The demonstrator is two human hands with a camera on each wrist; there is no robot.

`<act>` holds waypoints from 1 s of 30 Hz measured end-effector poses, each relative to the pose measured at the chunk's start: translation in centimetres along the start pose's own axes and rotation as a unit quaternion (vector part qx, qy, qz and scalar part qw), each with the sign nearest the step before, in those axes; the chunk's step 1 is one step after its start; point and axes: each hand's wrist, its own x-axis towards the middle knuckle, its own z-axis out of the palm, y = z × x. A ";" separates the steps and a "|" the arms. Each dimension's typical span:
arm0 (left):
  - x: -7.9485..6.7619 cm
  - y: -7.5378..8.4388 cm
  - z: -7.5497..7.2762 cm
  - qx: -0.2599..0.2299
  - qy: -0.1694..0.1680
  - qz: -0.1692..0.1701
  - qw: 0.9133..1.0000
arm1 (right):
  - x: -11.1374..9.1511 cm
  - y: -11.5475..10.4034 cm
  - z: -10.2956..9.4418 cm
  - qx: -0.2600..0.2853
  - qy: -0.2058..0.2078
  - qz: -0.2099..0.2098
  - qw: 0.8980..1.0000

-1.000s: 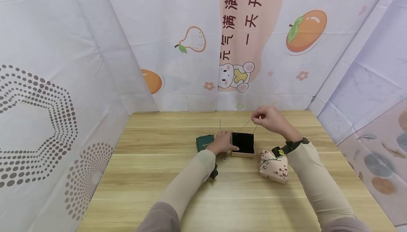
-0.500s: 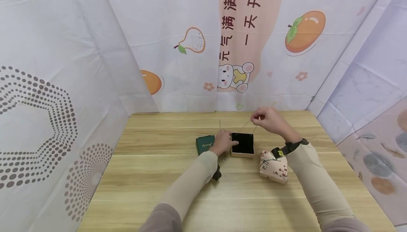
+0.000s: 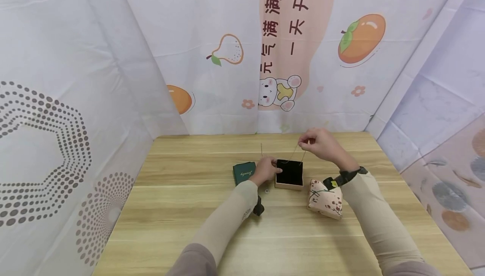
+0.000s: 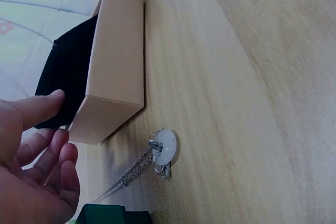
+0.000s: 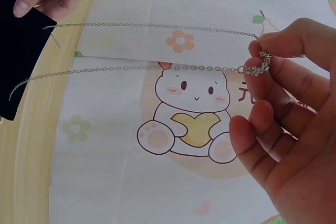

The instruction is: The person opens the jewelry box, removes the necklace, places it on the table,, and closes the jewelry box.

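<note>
Between my right hand's (image 3: 322, 143) thumb and index finger I pinch a thin necklace (image 5: 180, 68), its two strands running down to the black insert (image 3: 291, 172) in the small box (image 3: 289, 187). My left hand (image 3: 265, 170) pinches the insert's left edge, thumb on top. A green box (image 3: 242, 173) lies farther left (my wrist partly hides it), a flowered box (image 3: 323, 202) to the near right.

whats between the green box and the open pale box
In the left wrist view, a silver chain with a white pendant lies on the table between them; in the head view, the left hand is there too.
</note>
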 end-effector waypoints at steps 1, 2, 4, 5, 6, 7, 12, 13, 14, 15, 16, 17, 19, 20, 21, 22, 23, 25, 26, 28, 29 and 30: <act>0.0 0.0 0.0 -0.004 -0.003 -0.001 1.000 | 0.0 0.0 0.0 0.000 0.000 -0.001 1.000; 0.0 0.0 -0.1 -0.007 -0.006 -0.001 1.000 | 0.0 -0.1 0.0 0.000 0.000 -0.001 1.000; 0.0 0.0 -0.1 -0.013 -0.010 0.000 1.000 | 0.0 -0.1 0.0 0.004 0.002 0.000 1.000; 0.0 0.0 -0.1 -0.015 -0.011 0.001 1.000 | -0.1 -0.2 0.0 0.005 0.003 0.000 1.000; 0.0 0.0 -0.2 -0.017 -0.012 0.003 1.000 | -0.1 -0.2 -0.1 0.008 0.005 0.000 1.000; 0.0 0.0 -0.2 -0.019 -0.012 0.005 1.000 | -0.1 -0.3 -0.1 0.009 0.006 0.000 1.000; -0.1 -0.1 -0.4 -0.032 -0.012 0.015 0.999 | -0.1 -0.5 -0.4 0.003 0.014 -0.006 1.000; -0.2 -0.1 -0.4 -0.036 -0.012 0.016 0.999 | -0.1 -0.6 -0.5 0.000 0.015 -0.006 1.000; -0.2 -0.2 -0.4 -0.040 -0.013 0.017 0.999 | -0.2 -0.6 -0.6 -0.002 0.017 -0.007 1.000; -0.2 -0.2 -0.4 -0.043 -0.015 0.018 0.999 | -0.2 -0.7 -0.7 -0.005 0.018 -0.008 1.000; -0.2 -0.2 -0.4 -0.045 -0.016 0.020 0.999 | -0.2 -0.7 -0.8 -0.006 0.019 -0.010 1.000; -0.3 -0.2 -0.5 -0.047 -0.018 0.022 0.998 | -0.2 -0.8 -0.9 -0.007 0.021 -0.011 1.000; -0.3 -0.2 -0.5 -0.047 -0.020 0.027 0.998 | -0.2 -0.9 -1.1 -0.009 0.025 -0.017 0.999; -0.4 -0.2 -0.6 -0.047 -0.022 0.030 0.998 | -0.2 -0.9 -1.1 -0.010 0.027 -0.020 0.999; -0.4 -0.2 -0.6 -0.047 -0.024 0.032 0.998 | -0.2 -1.0 -1.2 -0.011 0.029 -0.024 0.999; -0.4 -0.1 -0.6 -0.048 -0.026 0.035 0.998 | -0.2 -1.0 -1.2 -0.012 0.031 -0.026 0.999; -0.5 -0.1 -0.7 -0.049 -0.027 0.038 0.998 | -0.2 -1.0 -1.1 -0.013 0.034 -0.029 0.999; -0.5 -0.1 -0.7 -0.051 -0.030 0.044 0.997 | -0.2 -1.0 -1.1 -0.015 0.038 -0.034 0.999; -0.5 0.0 -0.7 -0.052 -0.031 0.047 0.997 | -0.2 -1.0 -1.1 -0.014 0.039 -0.036 0.999; -0.6 -0.1 -0.7 -0.054 -0.030 0.054 0.997 | -0.2 -0.9 -1.1 -0.016 0.041 -0.039 0.998; -0.6 -0.1 -0.6 -0.057 -0.029 0.058 0.996 | -0.2 -0.9 -1.1 -0.018 0.043 -0.041 0.998; -0.7 -0.1 -0.6 -0.059 -0.028 0.062 0.996 | -0.2 -0.9 -1.1 -0.018 0.044 -0.043 0.998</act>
